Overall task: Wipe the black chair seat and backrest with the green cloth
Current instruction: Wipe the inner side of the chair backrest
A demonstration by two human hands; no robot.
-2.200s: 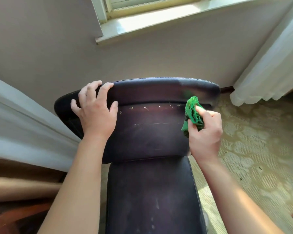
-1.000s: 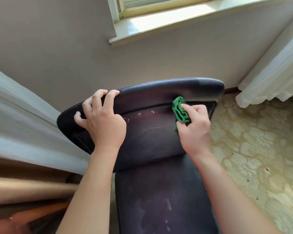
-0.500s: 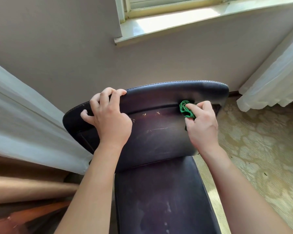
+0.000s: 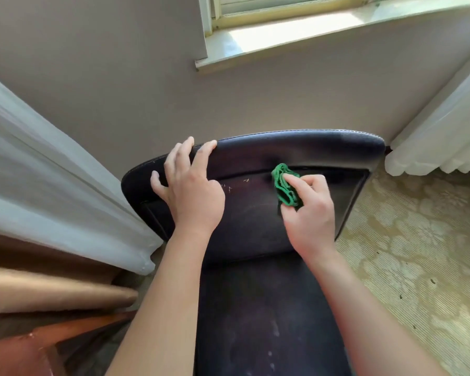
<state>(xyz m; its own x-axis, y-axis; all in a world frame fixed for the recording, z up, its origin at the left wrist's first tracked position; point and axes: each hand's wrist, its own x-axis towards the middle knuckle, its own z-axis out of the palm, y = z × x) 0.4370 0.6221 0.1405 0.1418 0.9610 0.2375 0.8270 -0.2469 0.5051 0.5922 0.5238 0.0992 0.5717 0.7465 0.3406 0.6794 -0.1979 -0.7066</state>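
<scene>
The black chair fills the middle of the head view, its backrest (image 4: 250,213) facing me and its seat (image 4: 269,321) below with pale smears on it. My right hand (image 4: 307,213) holds a bunched green cloth (image 4: 284,185) and presses it against the upper right part of the backrest, just under the padded top edge. My left hand (image 4: 190,191) rests on the backrest's upper left, fingers spread and curled over the top edge. Small light specks show on the backrest between my hands.
A grey wall and a windowsill (image 4: 310,33) stand right behind the chair. White curtains hang at the left (image 4: 52,185) and at the far right (image 4: 445,131). Brown furniture (image 4: 38,308) sits at the lower left. Patterned flooring (image 4: 418,253) lies to the right.
My right hand with the cloth has slid a little down and left on the backrest from the top edge. My left hand's fingers have loosened and spread on the top edge.
</scene>
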